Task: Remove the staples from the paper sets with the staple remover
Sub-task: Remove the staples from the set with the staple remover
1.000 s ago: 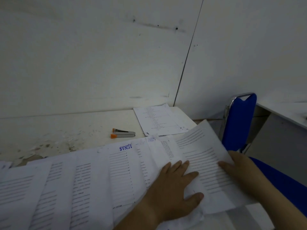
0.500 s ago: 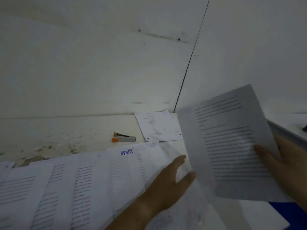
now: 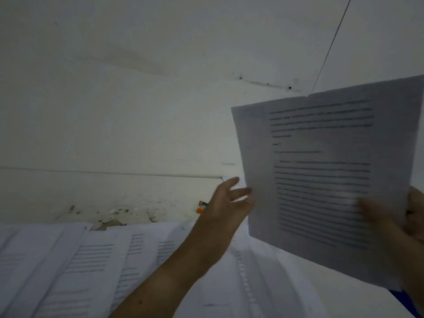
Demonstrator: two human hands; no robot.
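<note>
Up in the air on the right is a paper set (image 3: 321, 180), held well above the surface (image 3: 114, 198), its printed face toward the camera and its top edge tipped to the right. The right hand (image 3: 390, 221) grips it at the lower right corner: the thumb lies across the front of the page and the rest of the hand sits behind the sheet. That hand is blurred, so finer detail of the grip is lost.

The left hand (image 3: 229, 203) is open, fingers spread and loosely extended, reaching toward the lower left edge of the raised pages. The fingertips sit right at that edge, but whether they touch the paper, I cannot tell. It holds nothing.

The staple remover (image 3: 201, 207) lies on the surface just behind the left hand, well apart from the raised pages. Only its orange ends and a bit of metal peek out past the wrist; the rest is hidden.

Below, a row of papers (image 3: 91, 260) runs across the near side of the surface, sheets overlapping one another like fanned cards, lines of print showing on each. The bare part of the surface beyond them looks chipped and speckled. A pale wall (image 3: 137, 88) fills the background, and a sliver of blue chair (image 3: 399, 297) shows at the lower right.
</note>
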